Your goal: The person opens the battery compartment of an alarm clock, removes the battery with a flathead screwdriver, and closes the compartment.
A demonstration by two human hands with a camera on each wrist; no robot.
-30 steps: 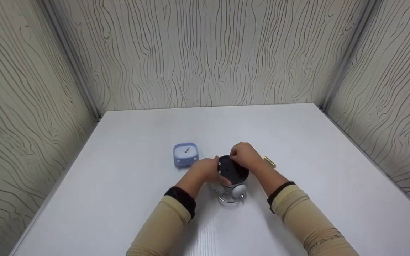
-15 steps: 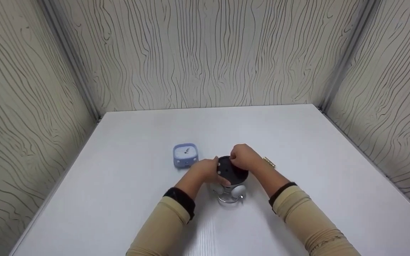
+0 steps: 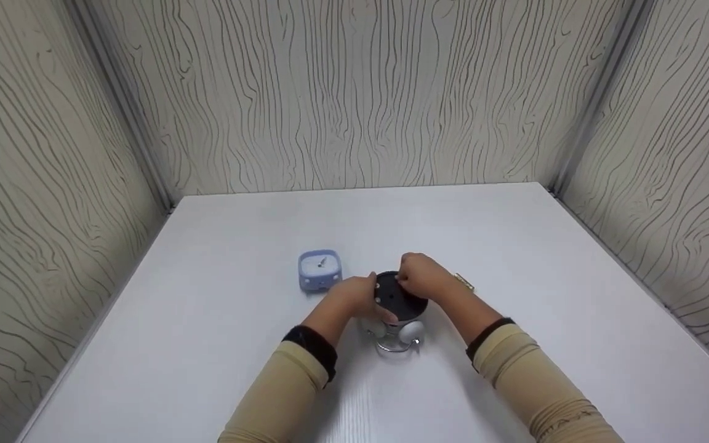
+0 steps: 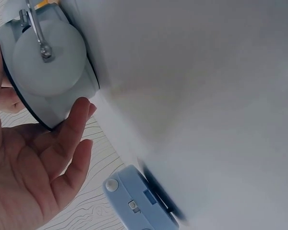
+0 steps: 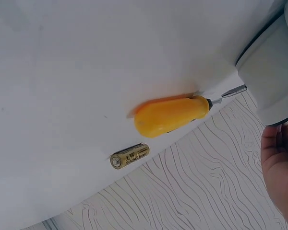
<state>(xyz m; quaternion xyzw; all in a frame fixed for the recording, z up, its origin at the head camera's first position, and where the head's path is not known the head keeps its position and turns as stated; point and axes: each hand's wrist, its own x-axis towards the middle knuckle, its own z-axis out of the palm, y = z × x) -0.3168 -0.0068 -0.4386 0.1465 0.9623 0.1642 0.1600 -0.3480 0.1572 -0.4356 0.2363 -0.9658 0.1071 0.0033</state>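
Observation:
A white twin-bell alarm clock [image 3: 412,333] lies with its round black back turned up and its bells and wire handle toward me. My left hand [image 3: 357,295] grips its left side, thumb on the near edge and fingers at the far edge. In the left wrist view, one bell [image 4: 50,57] of the clock shows large beside the fingers. My right hand [image 3: 425,277] is bent over the clock, its curled fingertips on the far right part of the black back. I cannot tell whether those fingertips pinch anything. In the right wrist view they meet the black rim.
A blue square clock [image 3: 320,271] sits just left of my left hand. A gold battery [image 5: 129,156] and a screwdriver [image 5: 170,115] with a yellow handle lie right of the alarm clock. Wood-patterned panels [image 3: 354,92] wall in the white table [image 3: 237,246].
My right fingertips have shifted slightly toward me over the clock's black back. The left hand keeps its grip, and the clock stays in place.

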